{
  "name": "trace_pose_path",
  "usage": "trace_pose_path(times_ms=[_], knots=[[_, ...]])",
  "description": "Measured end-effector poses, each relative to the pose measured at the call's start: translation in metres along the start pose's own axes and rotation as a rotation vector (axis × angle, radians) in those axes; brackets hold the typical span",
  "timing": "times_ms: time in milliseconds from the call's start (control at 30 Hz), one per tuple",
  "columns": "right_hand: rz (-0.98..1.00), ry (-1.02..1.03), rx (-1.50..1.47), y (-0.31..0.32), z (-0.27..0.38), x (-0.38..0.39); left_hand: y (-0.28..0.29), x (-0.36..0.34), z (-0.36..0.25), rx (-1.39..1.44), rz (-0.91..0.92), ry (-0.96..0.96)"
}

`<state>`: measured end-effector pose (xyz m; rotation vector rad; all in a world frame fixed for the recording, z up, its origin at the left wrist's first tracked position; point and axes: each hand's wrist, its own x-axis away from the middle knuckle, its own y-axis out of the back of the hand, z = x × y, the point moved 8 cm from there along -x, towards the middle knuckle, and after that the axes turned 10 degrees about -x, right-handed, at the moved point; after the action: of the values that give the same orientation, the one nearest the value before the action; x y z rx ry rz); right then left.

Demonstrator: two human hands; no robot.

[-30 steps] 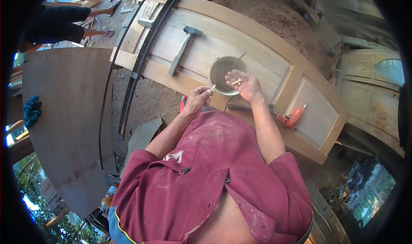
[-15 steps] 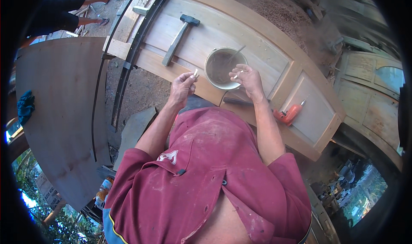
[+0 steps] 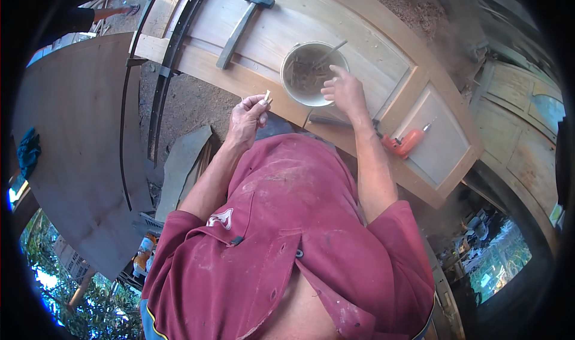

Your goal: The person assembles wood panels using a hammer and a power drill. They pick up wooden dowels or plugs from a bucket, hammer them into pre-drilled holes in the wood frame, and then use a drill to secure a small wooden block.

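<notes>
My left hand [image 3: 247, 120] pinches small pale wooden pegs [image 3: 268, 96] between thumb and fingertips, just in front of the door's near edge. Over the right rim of a pale bucket [image 3: 284, 81] hovers my right hand [image 3: 347, 94], its index finger stretched and the others loosely bent; nothing shows in it. Inside the bucket are many small brownish pieces, too blurred to name, and a stick [image 3: 333, 51] leans out at the back. The bucket stands on a wooden panelled door [image 3: 383, 70] lying flat. A hammer [image 3: 237, 36] with a dark head lies to its left.
An orange power drill [image 3: 407, 142] lies on the door's right part, near a dark bar [image 3: 329, 121]. Long dark metal bars [image 3: 173, 55] cross the left end. A large board [image 3: 78, 154] stands left, with a dark cloth [image 3: 28, 151]. Another person's legs [image 3: 78, 17] show at upper left.
The small pieces seen in my right hand no longer show, and its index finger has straightened. My left hand keeps its pegs. The whole view has shifted slightly.
</notes>
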<state>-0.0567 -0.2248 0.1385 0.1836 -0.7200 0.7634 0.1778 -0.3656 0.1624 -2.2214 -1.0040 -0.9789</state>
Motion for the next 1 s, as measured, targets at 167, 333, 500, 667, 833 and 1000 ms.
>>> trace_pose_path(times_ms=[167,333,500,667,833,1000], knots=[[-0.23,0.084,0.061,0.031,0.037,0.009,-0.003,-0.004,-0.007,-0.004,0.017,-0.001],[-0.045,0.008,-0.459,0.03,0.031,0.008,-0.007,-0.006,-0.017,0.001,0.04,-0.02],[0.16,-0.058,-0.88,0.013,0.035,0.017,-0.005,-0.008,-0.02,0.002,0.04,-0.011],[0.198,-0.007,-0.852,0.013,0.031,0.019,-0.009,-0.011,-0.025,-0.013,0.051,-0.007],[0.097,0.074,-0.731,0.028,0.025,0.037,-0.014,-0.01,-0.031,-0.035,0.082,-0.009],[-0.061,-0.117,-0.583,0.09,-0.068,0.098,-0.009,-0.007,-0.032,-0.029,0.059,-0.02]])
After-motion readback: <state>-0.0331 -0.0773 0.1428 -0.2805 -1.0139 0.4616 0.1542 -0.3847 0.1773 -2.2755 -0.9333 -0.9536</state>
